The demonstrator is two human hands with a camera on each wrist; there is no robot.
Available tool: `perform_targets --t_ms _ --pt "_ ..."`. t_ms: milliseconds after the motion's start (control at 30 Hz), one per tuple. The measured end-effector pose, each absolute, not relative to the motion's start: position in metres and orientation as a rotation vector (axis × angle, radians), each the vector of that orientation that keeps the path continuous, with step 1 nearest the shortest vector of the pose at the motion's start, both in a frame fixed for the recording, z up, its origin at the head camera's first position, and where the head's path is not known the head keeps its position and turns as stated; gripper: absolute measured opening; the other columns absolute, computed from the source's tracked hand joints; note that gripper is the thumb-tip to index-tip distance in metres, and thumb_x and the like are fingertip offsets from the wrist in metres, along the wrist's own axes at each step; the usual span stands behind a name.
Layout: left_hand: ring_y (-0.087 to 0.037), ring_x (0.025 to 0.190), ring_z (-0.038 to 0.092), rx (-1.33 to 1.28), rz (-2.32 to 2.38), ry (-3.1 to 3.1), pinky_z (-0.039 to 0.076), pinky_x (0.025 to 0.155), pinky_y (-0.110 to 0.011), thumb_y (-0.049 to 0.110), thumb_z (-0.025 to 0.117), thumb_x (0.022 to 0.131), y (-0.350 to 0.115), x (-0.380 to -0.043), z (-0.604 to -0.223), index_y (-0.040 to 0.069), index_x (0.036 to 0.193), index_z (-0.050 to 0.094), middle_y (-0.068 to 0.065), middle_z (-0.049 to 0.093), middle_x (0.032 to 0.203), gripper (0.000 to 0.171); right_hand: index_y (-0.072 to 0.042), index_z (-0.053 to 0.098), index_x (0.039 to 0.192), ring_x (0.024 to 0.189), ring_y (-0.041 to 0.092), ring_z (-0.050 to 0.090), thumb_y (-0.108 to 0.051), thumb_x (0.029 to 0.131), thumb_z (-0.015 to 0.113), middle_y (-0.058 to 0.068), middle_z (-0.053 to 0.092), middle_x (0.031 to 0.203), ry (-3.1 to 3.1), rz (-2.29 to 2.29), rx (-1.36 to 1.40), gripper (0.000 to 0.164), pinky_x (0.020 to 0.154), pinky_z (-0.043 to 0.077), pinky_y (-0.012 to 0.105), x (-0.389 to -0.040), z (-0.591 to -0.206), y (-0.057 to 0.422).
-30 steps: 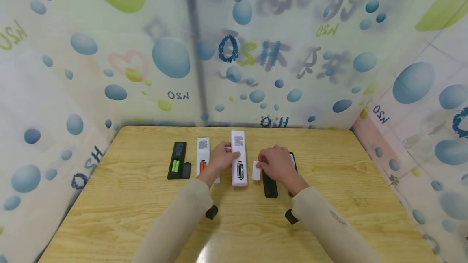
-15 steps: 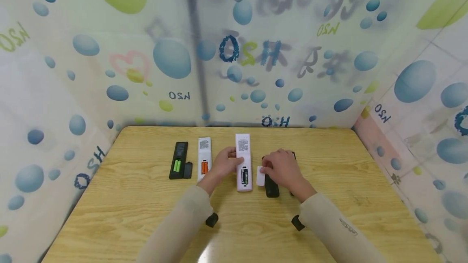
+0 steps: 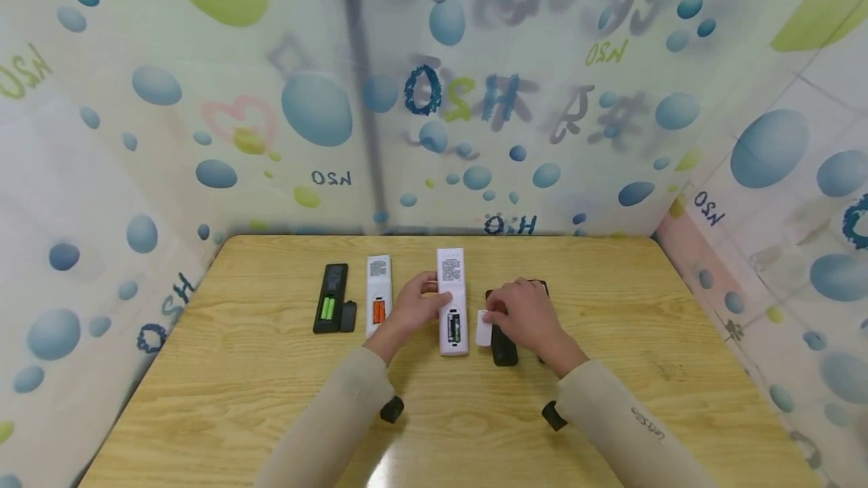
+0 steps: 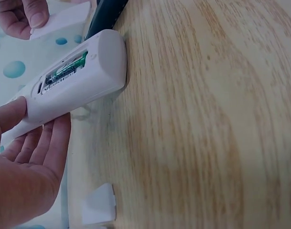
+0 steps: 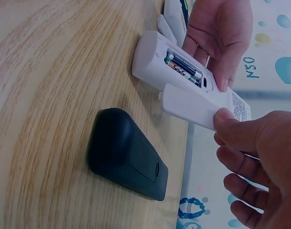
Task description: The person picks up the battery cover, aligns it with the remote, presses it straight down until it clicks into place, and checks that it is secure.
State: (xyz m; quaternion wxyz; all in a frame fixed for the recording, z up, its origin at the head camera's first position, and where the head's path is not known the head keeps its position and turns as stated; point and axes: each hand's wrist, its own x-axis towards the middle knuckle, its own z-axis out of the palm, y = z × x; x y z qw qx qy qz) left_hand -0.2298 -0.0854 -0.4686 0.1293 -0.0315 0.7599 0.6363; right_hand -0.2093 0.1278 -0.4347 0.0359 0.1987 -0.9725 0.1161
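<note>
Wall: printed with blue and green ovals, the wall [image 3: 556, 134] stands at 12 o'clock in the head view, taking the held white remote [image 3: 457, 303] as the clock's centre.
Table: the wood-grained table [image 3: 203, 398] lies under everything, its far edge along the wall.
Sleeves: the left sleeve [image 3: 332, 413] enters from between 7 and 8 o'clock, the right sleeve [image 3: 624, 413] from 4.
Left hand: the left hand [image 3: 416, 303] grasps the held white remote from 9 o'clock, thumb on top, fingers beneath, hiding the lower part of the second white remote [image 3: 379, 277].
Right hand: the right hand [image 3: 525, 313] is at 3 o'clock, pinching the held cover [image 3: 484, 329] by one end, its other fingers loosely bent.
Held white remote: back up, pointing 12 to 6, battery bay uncovered.
Black remotes: the near black remote [image 3: 504, 352] lies at 4 o'clock and the far black remote [image 3: 545, 288] at 3, both partly blocked by the right hand; the left black remote [image 3: 332, 285] is at 9, beyond the second white remote.
Covers: the held cover is near 4 o'clock, apart from its bay; the black cover [image 3: 348, 316] sits just beside the left black remote; the loose white cover [image 4: 99, 205] lies on the table.
Batteries: dark batteries [image 5: 186, 62] in the held white remote, orange batteries [image 3: 379, 312] in the second, green batteries [image 3: 328, 308] in the left black remote.
</note>
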Motion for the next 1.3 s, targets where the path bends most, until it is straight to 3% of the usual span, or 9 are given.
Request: perform_targets --t_ms 467,1300 --pt "-0.025 0.103 0.065 -0.062 1.880 2.220 0.060 0.079 -0.033 0.016 0.066 0.094 -0.087 -0.230 -0.474 0.010 0.136 0.052 -0.015 0.059 0.129 0.045 -0.025 0.071 0.083 0.075 0.012 0.047 -0.037 0.085 0.075 -0.013 0.057 0.069 -2.962 0.398 0.722 0.013 0.085 0.043 0.041 -0.210 -0.435 0.105" --pt "-0.023 0.096 0.068 0.037 1.892 2.232 0.060 0.076 -0.038 0.014 0.064 0.095 -0.089 -0.227 -0.473 0.010 0.141 0.049 -0.018 0.060 0.127 0.049 -0.024 0.072 0.086 0.077 0.011 0.050 -0.039 0.084 0.075 -0.013 0.064 0.075 -2.934 0.332 0.785 0.016 0.090 0.045 0.039 -0.215 -0.437 0.083"
